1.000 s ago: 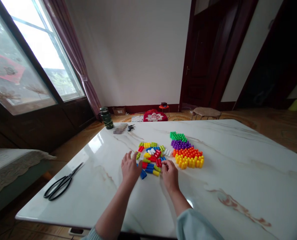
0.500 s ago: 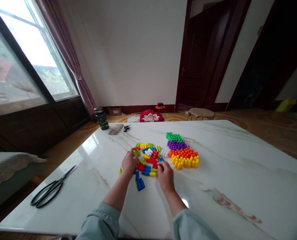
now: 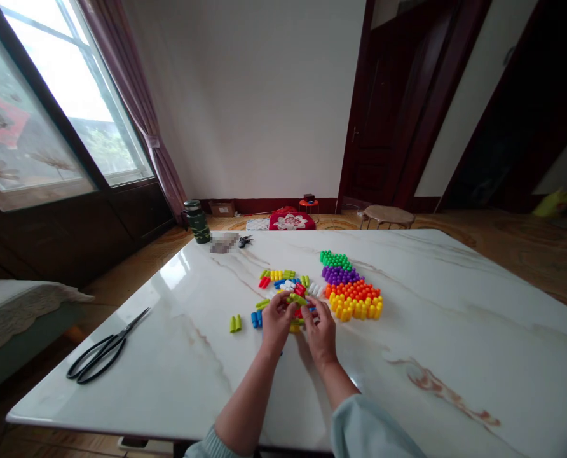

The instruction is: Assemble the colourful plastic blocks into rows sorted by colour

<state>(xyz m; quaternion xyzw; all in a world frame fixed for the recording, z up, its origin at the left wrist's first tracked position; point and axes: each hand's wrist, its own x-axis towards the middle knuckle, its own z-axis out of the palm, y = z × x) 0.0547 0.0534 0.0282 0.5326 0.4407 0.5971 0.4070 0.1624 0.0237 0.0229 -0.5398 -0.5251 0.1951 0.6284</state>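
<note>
My left hand (image 3: pixel 278 319) and my right hand (image 3: pixel 320 327) meet over a spread of loose, colourful, bullet-shaped plastic building blocks. A lime-green building block (image 3: pixel 297 299) is pinched between them, the left fingers at its left end and the right fingertips closed at its right end. Beneath and around the hands lie red blocks (image 3: pixel 264 282), yellow blocks (image 3: pixel 276 275), white blocks (image 3: pixel 316 289) and blue blocks (image 3: pixel 256 319); my hands hide part of them. A lime-green pair (image 3: pixel 236 324) lies apart on the left.
Right of my hands stand grouped green (image 3: pixel 335 260), purple (image 3: pixel 342 275), orange (image 3: pixel 354 291) and yellow blocks (image 3: pixel 356 308). Long-handled scissors (image 3: pixel 109 346) lie on the left of the marble-patterned table (image 3: pixel 178 394). A camouflage flask (image 3: pixel 198 222) and small dark keys (image 3: pixel 246 241) are at the back.
My left hand has moved right, from the left side of the pile to beside my right hand, with a lime-green block now between them. The view has shifted slightly.
</note>
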